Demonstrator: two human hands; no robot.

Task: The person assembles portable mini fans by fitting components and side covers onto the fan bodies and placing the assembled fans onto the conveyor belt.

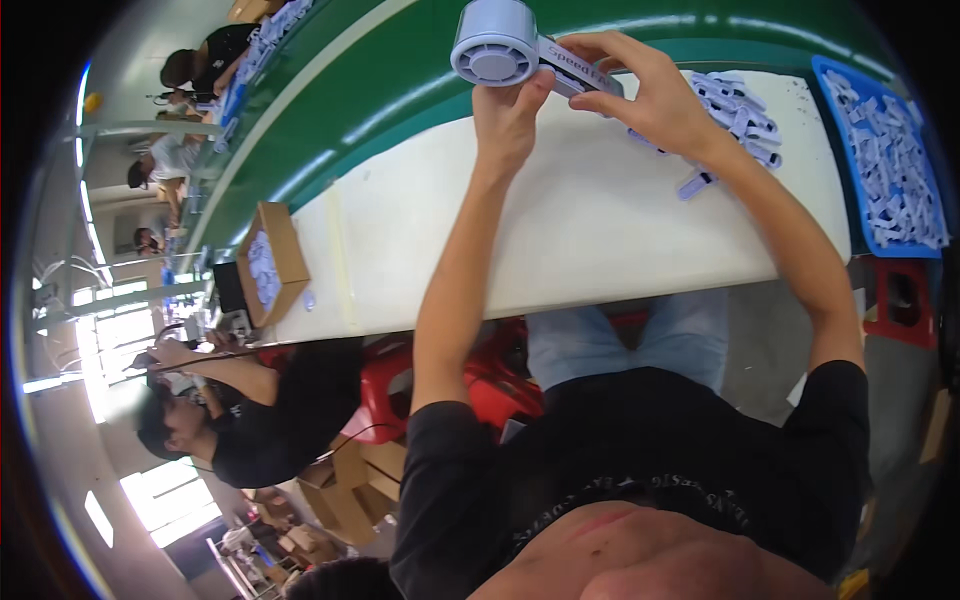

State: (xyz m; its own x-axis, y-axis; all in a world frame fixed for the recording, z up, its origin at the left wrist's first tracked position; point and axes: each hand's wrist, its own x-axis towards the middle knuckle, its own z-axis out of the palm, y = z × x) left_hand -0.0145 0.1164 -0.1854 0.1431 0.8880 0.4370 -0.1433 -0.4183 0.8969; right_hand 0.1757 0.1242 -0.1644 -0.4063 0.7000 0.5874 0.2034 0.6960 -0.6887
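Note:
A pale lilac handheld fan (495, 42) with a round, vented head is held up above the far edge of the white work surface. My left hand (508, 125) is closed around it just below the head, thumb against the neck. At the other end, my right hand (655, 95) grips the fan's handle between thumb and fingers. A dark gap or strip runs along the handle's near side. Beside my right wrist lies a pile of lilac and white plastic handle parts (735, 112), some with dark ends. One such part (695, 186) rests apart, closer to me.
A blue tray (872, 243) full of small lilac parts stands at the far right, above a red stool (900, 305). To the left sits a cardboard box (290, 265) of lilac pieces. A green conveyor belt (400, 75) runs behind. A co-worker (270, 430) sits at left.

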